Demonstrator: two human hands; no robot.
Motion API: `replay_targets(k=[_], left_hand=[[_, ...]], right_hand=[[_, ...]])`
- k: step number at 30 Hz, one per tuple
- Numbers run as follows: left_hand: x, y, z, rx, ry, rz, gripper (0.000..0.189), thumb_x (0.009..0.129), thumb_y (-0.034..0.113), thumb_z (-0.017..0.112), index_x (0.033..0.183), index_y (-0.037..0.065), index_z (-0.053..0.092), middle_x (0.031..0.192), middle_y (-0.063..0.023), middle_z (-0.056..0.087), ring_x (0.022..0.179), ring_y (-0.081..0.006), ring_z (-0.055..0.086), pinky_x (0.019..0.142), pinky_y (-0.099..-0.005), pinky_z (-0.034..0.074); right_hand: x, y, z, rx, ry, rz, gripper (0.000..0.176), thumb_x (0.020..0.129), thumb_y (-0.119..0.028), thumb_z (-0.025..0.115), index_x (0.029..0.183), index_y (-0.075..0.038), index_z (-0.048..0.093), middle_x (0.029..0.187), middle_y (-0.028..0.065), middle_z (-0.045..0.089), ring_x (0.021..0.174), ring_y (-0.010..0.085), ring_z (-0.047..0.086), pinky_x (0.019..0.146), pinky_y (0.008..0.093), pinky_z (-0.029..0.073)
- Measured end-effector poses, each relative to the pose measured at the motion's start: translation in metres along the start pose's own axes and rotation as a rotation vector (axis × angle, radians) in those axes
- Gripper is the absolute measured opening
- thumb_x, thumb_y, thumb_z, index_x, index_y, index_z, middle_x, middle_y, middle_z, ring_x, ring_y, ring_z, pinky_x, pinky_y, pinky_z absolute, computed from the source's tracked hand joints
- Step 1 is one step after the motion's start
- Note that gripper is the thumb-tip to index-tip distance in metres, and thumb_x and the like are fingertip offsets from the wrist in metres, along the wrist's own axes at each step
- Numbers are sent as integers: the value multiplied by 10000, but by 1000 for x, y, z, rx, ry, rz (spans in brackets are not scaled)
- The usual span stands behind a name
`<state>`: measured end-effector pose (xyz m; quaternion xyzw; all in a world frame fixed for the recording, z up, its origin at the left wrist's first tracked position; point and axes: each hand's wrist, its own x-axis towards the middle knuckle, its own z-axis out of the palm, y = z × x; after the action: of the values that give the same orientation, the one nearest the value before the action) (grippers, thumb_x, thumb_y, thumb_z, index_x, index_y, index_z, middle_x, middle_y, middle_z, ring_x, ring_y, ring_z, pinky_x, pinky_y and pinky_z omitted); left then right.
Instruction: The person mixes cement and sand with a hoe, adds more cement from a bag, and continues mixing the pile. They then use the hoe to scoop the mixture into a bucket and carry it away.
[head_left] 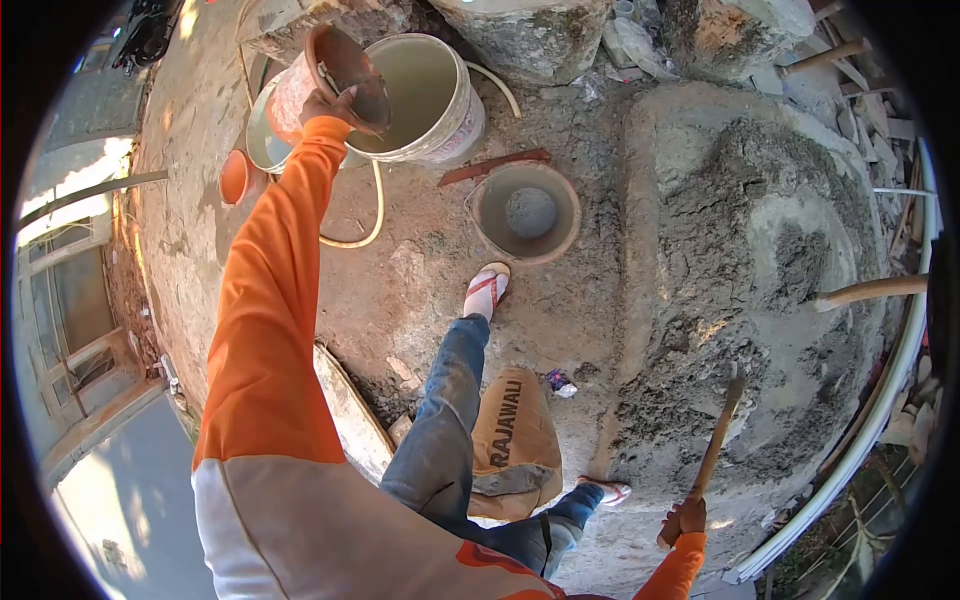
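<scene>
My left hand [330, 105] is closed on the rim of a cement-stained orange bucket [292, 97]. This bucket is tilted, its mouth facing the large white bucket [470, 125], which holds murky water. Down at the right, my right hand [685, 520] is wrapped round a wooden tool handle [718, 440]. The handle's far end meets the wet grey mortar [760, 230]; the tool's head cannot be made out there. Ahead of my foot stands a round bucket [558, 243] with some grey material at its bottom.
A paper sack marked RAJAWALI [512, 430] stands by my legs. A small orange pail [236, 178] and a yellowish hose [379, 205] lie left of the buckets. Another wooden handle [870, 292] juts in from the right. A white pipe [880, 420] edges the mortar area.
</scene>
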<state>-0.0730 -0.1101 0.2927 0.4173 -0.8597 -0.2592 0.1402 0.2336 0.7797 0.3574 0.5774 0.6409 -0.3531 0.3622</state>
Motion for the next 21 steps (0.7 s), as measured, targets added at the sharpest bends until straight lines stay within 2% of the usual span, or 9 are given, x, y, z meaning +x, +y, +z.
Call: replay_targets(k=[1, 5, 8, 10, 12, 13, 16, 18, 21], left_hand=[[9, 1, 12, 199, 33, -77, 511, 671, 414, 749, 945, 3, 620, 824, -117, 663, 754, -252, 643, 695, -332, 507], [8, 12, 57, 348, 8, -144, 504, 653, 429, 743, 962, 48, 629, 910, -147, 657, 866, -308, 632, 770, -380, 491], [5, 13, 68, 303, -2, -99, 463, 662, 408, 733, 957, 69, 621, 890, -138, 661, 850, -303, 639, 762, -374, 497], [14, -4, 71, 167, -21, -126, 467, 669, 402, 734, 973, 66, 622, 890, -137, 661, 859, -302, 636, 767, -373, 494], [27, -6, 72, 144, -122, -67, 462, 678, 392, 735, 980, 61, 623, 895, -140, 660, 868, -305, 632, 784, -375, 484], [17, 9, 71, 263, -124, -19, 456, 688, 388, 733, 975, 52, 622, 905, -144, 657, 875, -307, 627, 801, -375, 472], [16, 27, 83, 357, -192, 22, 461, 690, 395, 733, 978, 53, 621, 915, -149, 654, 881, -318, 620, 807, -379, 464], [22, 22, 93, 311, -146, 30, 474, 690, 399, 730, 970, 33, 621, 905, -157, 655, 853, -320, 626, 780, -375, 472], [15, 26, 74, -30, -96, -18, 443, 680, 337, 754, 929, -9, 631, 860, -150, 661, 778, -270, 643, 727, -341, 488]], right_hand=[[2, 3, -1, -21, 8, -14, 286, 918, -383, 417, 1044, -135, 351, 678, 83, 466, 444, 216, 482, 385, 400, 454], [-1, -2, 1, -50, 25, 7, 269, 924, -340, 402, 1088, -135, 344, 752, 101, 478, 512, 234, 505, 416, 413, 480], [-6, -4, 4, -37, 59, -20, 288, 915, -381, 421, 1034, -127, 354, 681, 85, 470, 442, 212, 488, 372, 391, 463], [-5, -2, 1, -8, 41, -18, 276, 916, -358, 424, 1050, -127, 356, 687, 88, 477, 440, 215, 494, 370, 392, 467], [0, 3, 1, 37, 14, -24, 265, 917, -336, 426, 1065, -127, 358, 693, 90, 484, 439, 217, 500, 368, 393, 472], [4, 5, -1, 11, 30, -40, 256, 917, -314, 425, 1081, -128, 359, 699, 91, 491, 441, 219, 507, 368, 395, 477], [1, 7, 2, 0, 46, -61, 246, 917, -285, 419, 1099, -129, 360, 710, 94, 501, 447, 221, 518, 373, 400, 487], [-1, 7, -1, -9, 45, -57, 243, 918, -277, 414, 1102, -128, 361, 714, 95, 504, 450, 222, 523, 377, 404, 492], [3, 8, 2, 6, 26, -78, 244, 918, -274, 413, 1107, -129, 360, 711, 97, 503, 451, 222, 524, 375, 400, 491]])
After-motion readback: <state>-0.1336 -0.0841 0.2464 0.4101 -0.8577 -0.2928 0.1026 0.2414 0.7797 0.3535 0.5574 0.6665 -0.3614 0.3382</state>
